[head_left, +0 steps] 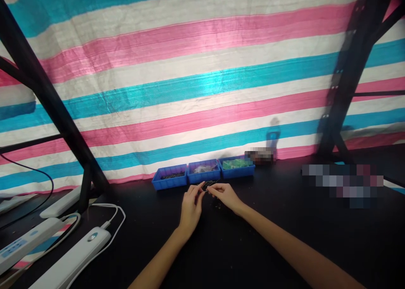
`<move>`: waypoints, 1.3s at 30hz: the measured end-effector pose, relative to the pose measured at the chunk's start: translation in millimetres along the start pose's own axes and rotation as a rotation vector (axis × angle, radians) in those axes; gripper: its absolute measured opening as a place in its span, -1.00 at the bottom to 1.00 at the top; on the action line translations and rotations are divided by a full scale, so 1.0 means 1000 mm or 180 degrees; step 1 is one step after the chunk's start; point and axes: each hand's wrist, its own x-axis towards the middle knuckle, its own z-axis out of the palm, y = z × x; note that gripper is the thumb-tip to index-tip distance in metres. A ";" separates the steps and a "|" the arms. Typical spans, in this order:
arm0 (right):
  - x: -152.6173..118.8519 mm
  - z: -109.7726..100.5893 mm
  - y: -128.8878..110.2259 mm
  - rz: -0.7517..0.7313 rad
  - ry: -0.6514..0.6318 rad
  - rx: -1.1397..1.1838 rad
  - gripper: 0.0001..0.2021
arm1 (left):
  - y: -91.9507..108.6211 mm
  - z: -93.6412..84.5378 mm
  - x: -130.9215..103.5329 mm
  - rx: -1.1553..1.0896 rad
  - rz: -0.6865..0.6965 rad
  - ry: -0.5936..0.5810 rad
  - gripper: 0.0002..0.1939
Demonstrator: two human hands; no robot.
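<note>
**No readable text**

We find no words, numbers or brand marks that we can read. The white power strips (pixel 22 243) at the left carry small blue markings, too small for us to make out. Two patches at the back of the table (pixel 284 238) are blurred, so anything printed there stays hidden from us.

A small, dark, flat piece (pixel 208 185) is held level just above the counter (pixel 284 221), near the blue bins (pixel 204 173).
</note>
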 end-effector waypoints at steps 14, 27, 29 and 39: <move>0.001 -0.002 -0.003 0.0050 -0.0077 0.0048 -0.65 | 0.006 -0.001 0.001 -0.0184 -0.0275 0.0072 -0.78; -0.002 -0.002 0.001 0.0002 -0.0765 -0.0110 -0.68 | 0.002 0.001 0.001 -0.0483 -0.0417 0.0161 -0.79; -0.002 -0.002 -0.001 0.0047 -0.0654 -0.0039 -0.66 | 0.003 0.000 0.002 -0.0551 -0.0417 0.0185 -0.78; 0.000 0.000 -0.005 0.0091 0.0004 0.0218 -0.63 | 0.004 -0.009 0.009 -0.0215 -0.0431 0.0426 -0.76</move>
